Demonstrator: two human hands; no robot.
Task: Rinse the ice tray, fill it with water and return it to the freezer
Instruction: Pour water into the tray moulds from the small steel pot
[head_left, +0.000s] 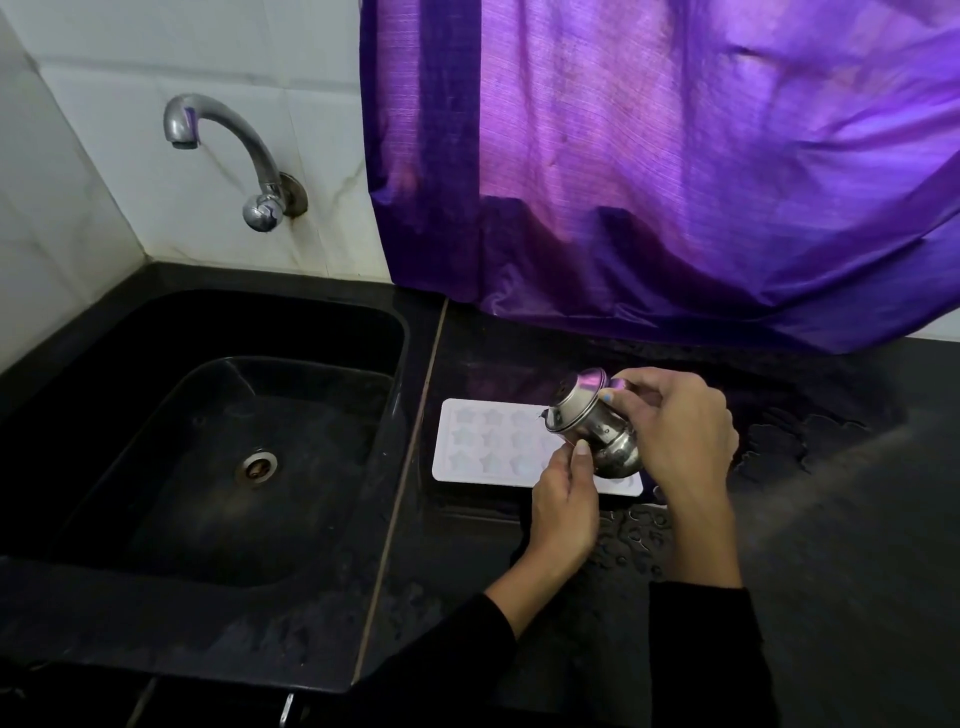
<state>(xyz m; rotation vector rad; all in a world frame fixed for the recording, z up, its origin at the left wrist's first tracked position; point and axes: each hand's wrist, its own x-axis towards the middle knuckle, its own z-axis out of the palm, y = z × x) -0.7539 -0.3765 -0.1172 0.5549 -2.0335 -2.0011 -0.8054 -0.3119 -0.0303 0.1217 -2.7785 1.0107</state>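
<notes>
A white ice tray (488, 441) with star-shaped moulds lies flat on the black counter, just right of the sink. Above its right end a small round steel pot (592, 421) is tipped over, mouth toward the left. My right hand (675, 431) grips the pot from the right side. My left hand (563, 506) holds it from below, thumb against its belly. The tray's right end is hidden behind the pot and hands. I cannot tell whether water is running out of the pot.
A black sink (228, 431) with a metal drain (255, 464) fills the left. A chrome tap (228, 150) juts from the tiled wall. A purple curtain (675, 156) hangs behind the counter. Water drops lie on the counter (639, 540) near my hands.
</notes>
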